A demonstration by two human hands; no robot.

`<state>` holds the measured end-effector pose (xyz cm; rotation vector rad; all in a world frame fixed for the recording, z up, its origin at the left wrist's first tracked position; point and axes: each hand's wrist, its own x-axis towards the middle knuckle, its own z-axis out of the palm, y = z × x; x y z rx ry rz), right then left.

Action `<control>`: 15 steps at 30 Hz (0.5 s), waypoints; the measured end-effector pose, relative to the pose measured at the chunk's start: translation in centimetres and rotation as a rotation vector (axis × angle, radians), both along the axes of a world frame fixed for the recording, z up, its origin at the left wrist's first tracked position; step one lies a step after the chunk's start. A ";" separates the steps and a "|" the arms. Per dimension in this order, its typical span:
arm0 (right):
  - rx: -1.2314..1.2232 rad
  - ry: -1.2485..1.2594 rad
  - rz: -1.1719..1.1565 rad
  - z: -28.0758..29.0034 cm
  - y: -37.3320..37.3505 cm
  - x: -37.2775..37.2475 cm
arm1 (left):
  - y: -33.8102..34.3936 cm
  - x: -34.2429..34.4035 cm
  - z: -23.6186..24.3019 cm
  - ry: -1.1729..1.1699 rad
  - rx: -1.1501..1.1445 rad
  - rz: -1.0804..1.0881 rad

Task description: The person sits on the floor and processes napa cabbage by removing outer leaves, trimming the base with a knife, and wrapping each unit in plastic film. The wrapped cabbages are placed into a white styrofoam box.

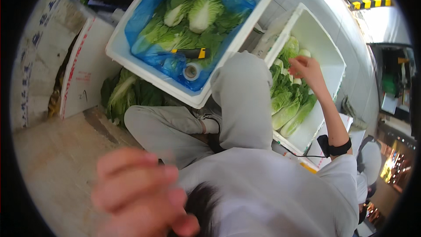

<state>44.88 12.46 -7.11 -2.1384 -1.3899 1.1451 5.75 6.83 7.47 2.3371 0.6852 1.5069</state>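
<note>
- At seven o'clock, the left hand (140,188) curled loosely; grip unclear.
- At two o'clock, the right hand (305,69) bent its fingers near cabbages (286,104); grip unclear.

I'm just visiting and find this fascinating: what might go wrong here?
The yellow-and-black tool, perhaps a cutter, lies among the leafy cabbages in the blue-lined foam box; it might nick a reaching hand or the liner.

The black cable from the right armband passes near the right-hand box and could snag as the right hand moves.
</note>
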 end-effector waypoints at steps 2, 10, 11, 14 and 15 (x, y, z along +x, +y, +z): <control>0.060 0.035 0.090 1.3 2.8 -3.7 | 1.2 -2.0 2.6 0.146 0.050 -0.147; 0.019 0.106 0.363 -2.2 9.6 -9.4 | 2.2 -2.9 -2.5 -0.177 0.058 0.219; 0.045 0.143 0.407 -3.3 10.2 -9.5 | 2.7 -3.3 -3.7 -0.153 -0.043 0.286; 0.233 0.000 0.574 -7.7 12.7 -10.8 | 6.3 -2.4 -8.4 -0.198 -0.447 0.432; 0.306 -0.060 0.637 -9.2 13.3 -11.2 | 9.6 -2.2 -10.8 -0.274 -0.732 0.331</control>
